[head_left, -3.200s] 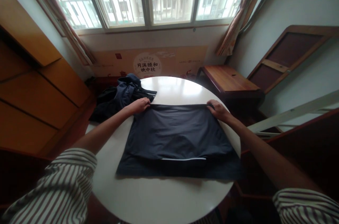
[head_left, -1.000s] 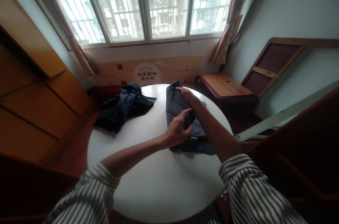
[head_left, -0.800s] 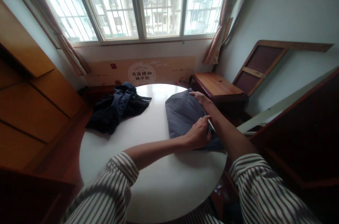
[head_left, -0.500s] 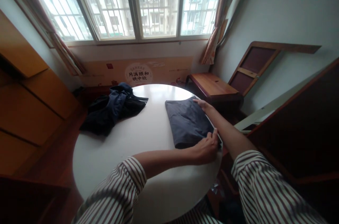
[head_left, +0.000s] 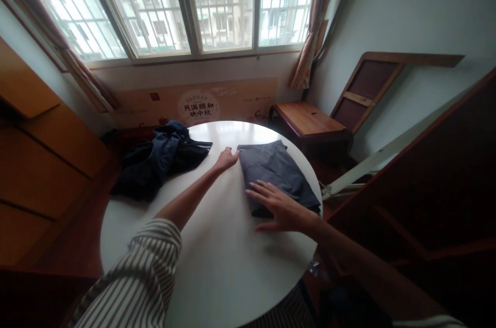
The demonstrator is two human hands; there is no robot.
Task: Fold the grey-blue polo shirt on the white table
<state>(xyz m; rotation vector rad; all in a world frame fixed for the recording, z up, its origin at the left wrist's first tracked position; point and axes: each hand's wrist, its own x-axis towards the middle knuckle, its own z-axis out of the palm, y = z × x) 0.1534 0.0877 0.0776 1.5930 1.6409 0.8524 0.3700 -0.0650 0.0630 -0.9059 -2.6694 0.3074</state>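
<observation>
A folded dark grey garment (head_left: 271,165) lies on the right part of the round white table (head_left: 209,261). Beside its far left corner is my left hand (head_left: 228,159), thumb and finger slightly apart, with the thumb right at the cloth's edge; I cannot tell whether it touches. Over the near left part of the garment spreads my right hand (head_left: 281,209), fingers stretched out and thumb apart, holding nothing. This hand partly hides the near edge of the cloth.
Crumpled dark blue and black clothing (head_left: 158,162) lies at the table's left edge. Behind the table on the right stands a low wooden table (head_left: 310,117). A dark wooden panel (head_left: 426,183) leans at the right, and orange cabinets (head_left: 42,162) stand at the left.
Both hands have left the garment's right side. My left hand has moved to its far left corner, my right hand to its near left part. The view has shifted slightly.
</observation>
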